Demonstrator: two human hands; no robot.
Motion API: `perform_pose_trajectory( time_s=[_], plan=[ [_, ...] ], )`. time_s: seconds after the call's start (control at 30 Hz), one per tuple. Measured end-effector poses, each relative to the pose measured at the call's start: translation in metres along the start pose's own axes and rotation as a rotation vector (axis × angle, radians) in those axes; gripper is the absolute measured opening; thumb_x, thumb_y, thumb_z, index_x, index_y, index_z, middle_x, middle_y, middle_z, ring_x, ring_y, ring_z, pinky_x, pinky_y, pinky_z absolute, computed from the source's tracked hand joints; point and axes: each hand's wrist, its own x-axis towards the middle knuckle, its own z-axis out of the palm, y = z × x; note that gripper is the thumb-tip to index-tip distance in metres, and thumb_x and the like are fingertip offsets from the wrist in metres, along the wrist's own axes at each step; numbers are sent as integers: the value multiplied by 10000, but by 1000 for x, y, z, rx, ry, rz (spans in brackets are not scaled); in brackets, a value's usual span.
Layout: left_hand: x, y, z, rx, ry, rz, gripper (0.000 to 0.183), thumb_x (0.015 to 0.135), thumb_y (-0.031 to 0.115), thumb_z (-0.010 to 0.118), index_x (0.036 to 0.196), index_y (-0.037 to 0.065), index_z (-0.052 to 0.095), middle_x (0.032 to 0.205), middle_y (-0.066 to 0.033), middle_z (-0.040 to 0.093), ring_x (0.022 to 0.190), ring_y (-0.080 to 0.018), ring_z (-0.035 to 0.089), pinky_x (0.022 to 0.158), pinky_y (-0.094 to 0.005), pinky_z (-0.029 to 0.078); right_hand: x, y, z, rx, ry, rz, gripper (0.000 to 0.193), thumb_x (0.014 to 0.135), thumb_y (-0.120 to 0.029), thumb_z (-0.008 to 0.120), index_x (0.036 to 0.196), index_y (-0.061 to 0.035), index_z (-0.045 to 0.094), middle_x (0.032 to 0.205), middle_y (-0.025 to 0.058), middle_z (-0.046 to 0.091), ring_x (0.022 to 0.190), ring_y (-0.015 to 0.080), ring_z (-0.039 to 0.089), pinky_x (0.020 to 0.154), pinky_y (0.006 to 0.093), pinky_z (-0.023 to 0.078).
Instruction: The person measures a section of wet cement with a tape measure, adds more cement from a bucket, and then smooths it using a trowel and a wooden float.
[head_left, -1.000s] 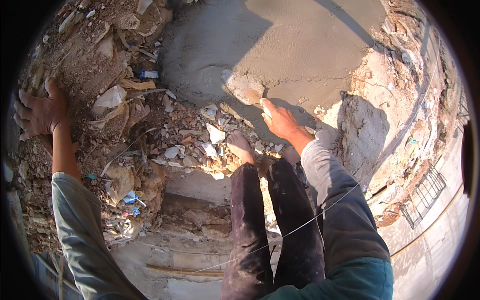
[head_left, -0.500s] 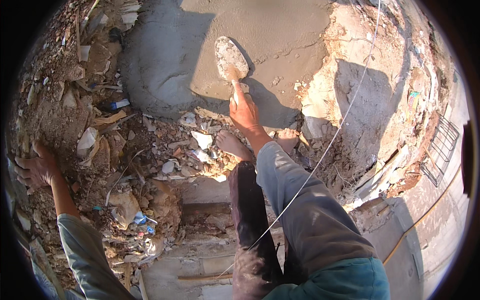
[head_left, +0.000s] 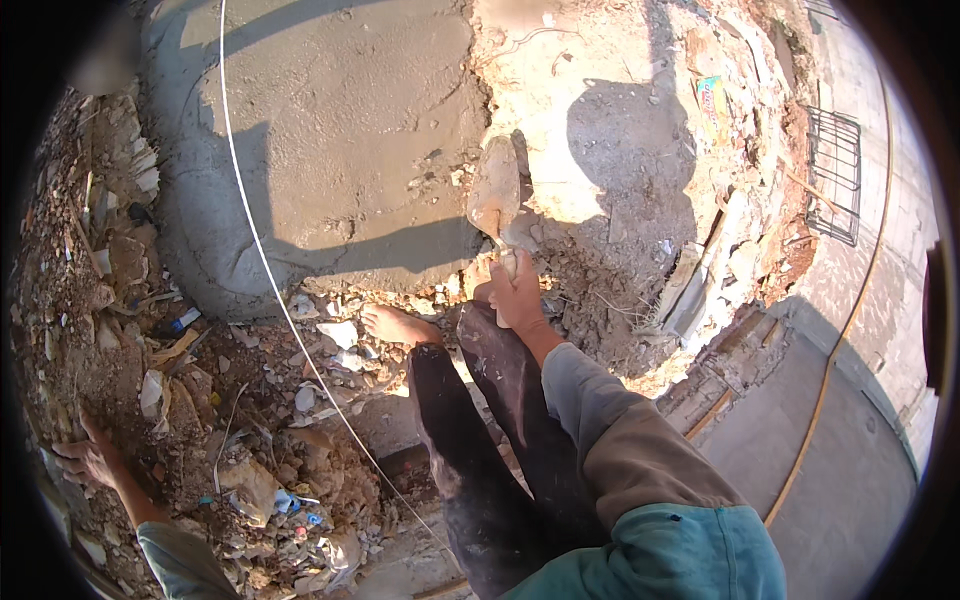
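My right hand (head_left: pixel 516 290) is closed around the handle of a trowel (head_left: pixel 494 188). Its cement-smeared, rounded blade points away from me, at the right edge of a patch of wet grey cement (head_left: pixel 350 140), where that meets pale, dry, crumbly ground. Whether the blade touches the surface I cannot tell. Far to the left, my left hand (head_left: pixel 90 458) rests on the rubble (head_left: pixel 190 420) with its fingers spread and nothing held.
A white string (head_left: pixel 256 230) crosses the view from the top to near my legs. My bare foot (head_left: pixel 400 325) stands on broken stones by the cement. A metal wire cage (head_left: pixel 835 175) and a long yellowish hose (head_left: pixel 845 340) lie to the right.
The trowel has moved from over the wet cement to its right edge. My view has shifted right, and the string now lies across the cement. My left hand stays on the rubble.
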Motion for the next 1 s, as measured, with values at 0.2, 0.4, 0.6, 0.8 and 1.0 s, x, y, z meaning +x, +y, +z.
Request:
perform_pose_trajectory(
  time_s=[0.2,0.4,0.6,0.8,1.0],
  plan=[
    [-4,-34,-14,110,-162,-30,1017,792,806,436,1537,185,131,1572,-127,167,1434,-368,149,1027,-733,151,44,-31,-207,96,474,-144,195,924,-195,585,965,-51,460,683,25,515,540,98,530,458,265,450],
    [-53,57,-126,242,-584,-50,916,848,648,536,1543,230,111,1578,-93,187,1446,-337,151,1049,-706,172,92,-32,-348,-702,628,-186,529,905,-382,596,1197,54,525,1022,251,611,975,375,598,881,449,447],
    [-60,102,-193,219,-722,-113,891,858,429,622,1546,235,89,1593,-75,149,1466,-312,105,1112,-660,121,-12,125,-414,-833,711,-42,721,875,-339,656,1395,52,346,1356,314,411,1239,428,438,1050,486,327],
    [-50,97,-199,287,-750,-44,862,885,414,620,1544,238,93,1597,-65,129,1470,-302,82,1124,-659,100,-40,140,-425,-296,741,7,459,909,-214,597,1247,64,457,976,162,609,812,274,606,730,374,484],
    [-34,91,-184,305,-751,-91,885,859,420,657,1541,226,128,1597,-58,135,1472,-298,80,1108,-683,105,-101,-40,-314,195,621,-275,377,899,-72,524,1251,38,445,864,55,534,624,82,492,547,248,419]
  ],
)
